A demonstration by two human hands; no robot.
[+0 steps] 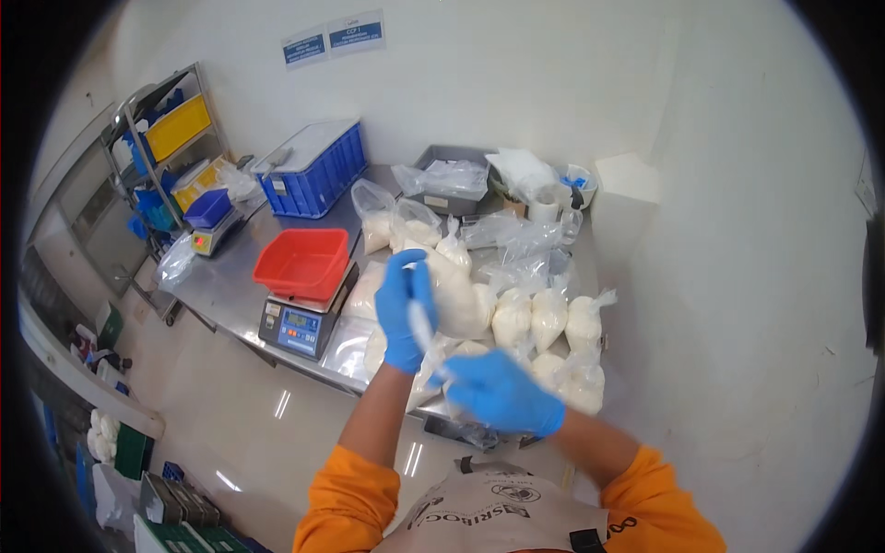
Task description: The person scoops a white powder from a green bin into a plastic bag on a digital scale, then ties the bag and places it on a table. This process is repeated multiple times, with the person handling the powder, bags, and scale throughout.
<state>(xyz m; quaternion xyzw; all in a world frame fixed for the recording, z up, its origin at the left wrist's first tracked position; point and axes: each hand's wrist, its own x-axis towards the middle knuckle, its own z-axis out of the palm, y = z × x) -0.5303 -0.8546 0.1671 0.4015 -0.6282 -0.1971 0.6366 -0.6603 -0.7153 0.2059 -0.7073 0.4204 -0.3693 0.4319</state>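
My left hand, in a blue glove, is raised over the steel table with its fingers curled on the twisted neck of a clear plastic bag. The bag's pale powder-filled body looks blurred beside that hand. My right hand, also gloved in blue, is lower and to the right, its fingers closed at the lower end of the plastic. Several knotted bags of pale powder stand in rows on the right. A red plastic tub rests on a digital scale left of my hands.
Behind are open powder bags, a blue lidded crate, a grey bin and loose clear plastic bags. A smaller scale with a blue tub stands at the far left, near a metal rack. A wall bounds the right.
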